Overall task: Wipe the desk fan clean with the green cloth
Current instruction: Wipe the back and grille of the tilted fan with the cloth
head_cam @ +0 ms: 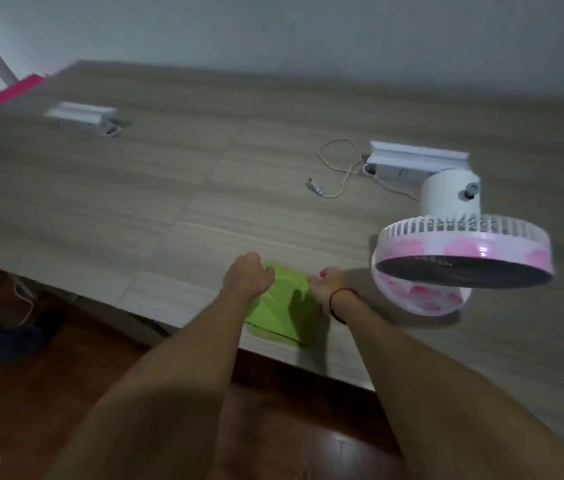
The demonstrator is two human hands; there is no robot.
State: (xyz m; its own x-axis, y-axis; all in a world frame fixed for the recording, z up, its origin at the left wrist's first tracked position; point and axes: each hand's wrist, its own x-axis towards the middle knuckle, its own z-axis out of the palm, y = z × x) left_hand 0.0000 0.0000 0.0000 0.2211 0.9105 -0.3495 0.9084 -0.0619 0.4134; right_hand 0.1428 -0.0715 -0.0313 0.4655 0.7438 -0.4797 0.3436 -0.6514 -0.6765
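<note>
A folded, bright green cloth [282,306] lies flat at the near edge of the grey wood-grain desk [169,168], one end reaching right to that edge. Both hands are on its far side. The left hand [246,275] has its fingers curled down over the cloth's far left corner, gripping it. The right hand [325,284] pinches the far right corner, its fingers bunched together. A thin red cord bracelet [339,296] circles the right wrist.

The white plastic desk fan [464,244] with pink spots stands just beside the right hand, towards the right end of the desk and apart from the cloth. Its round caged head is tipped forward, so the dark opening faces down and towards the near edge.

Behind the fan sits a long white plastic power strip [412,161], and a loose white cable [342,178] curls from it across the desk, its plug end lying free. A second white strip [83,116] lies near the far left corner, with a blurred pink object [17,88] beyond it at the left edge.
</note>
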